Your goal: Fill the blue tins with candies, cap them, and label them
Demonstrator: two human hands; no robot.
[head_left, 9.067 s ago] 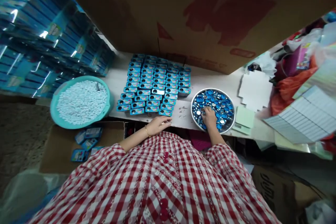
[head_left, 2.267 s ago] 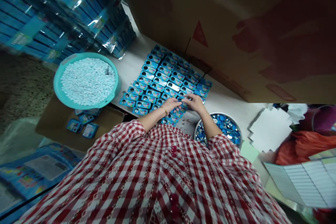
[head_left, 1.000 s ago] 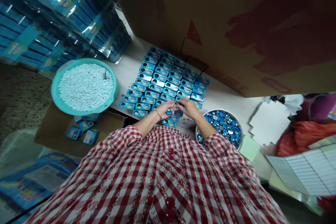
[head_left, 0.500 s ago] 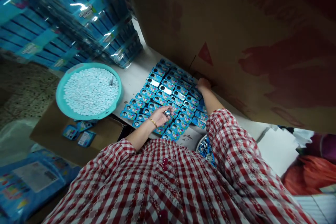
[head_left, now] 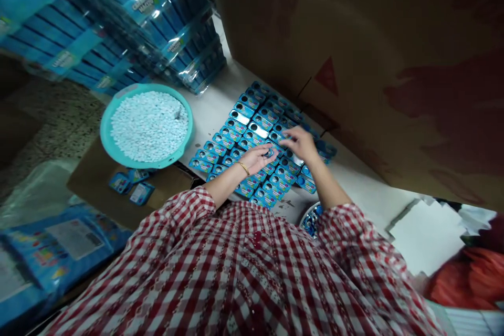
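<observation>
Several small blue tins (head_left: 252, 128) lie in tight rows on the white table (head_left: 212, 107). My left hand (head_left: 256, 158) rests over the near rows, its fingers curled round small round blue caps (head_left: 269, 153). My right hand (head_left: 301, 144) hovers over the tins just right of it. Its fingers point toward the left hand's fingertips and are slightly smeared, so I cannot make out whether they pinch anything. A metal bowl of blue caps (head_left: 312, 219) shows only in part behind my right sleeve.
A teal basin of white tablets (head_left: 147, 126) sits at the table's left end. Wrapped stacks of blue packs (head_left: 102, 16) rise at the back left. A big cardboard box (head_left: 354, 52) leans over the table. White card pieces (head_left: 427, 231) lie at the right, and a floor carton (head_left: 129, 191) holds loose tins.
My right hand has drawn back from the far row by the cardboard box to meet my left hand over the middle rows. The view has tilted a little.
</observation>
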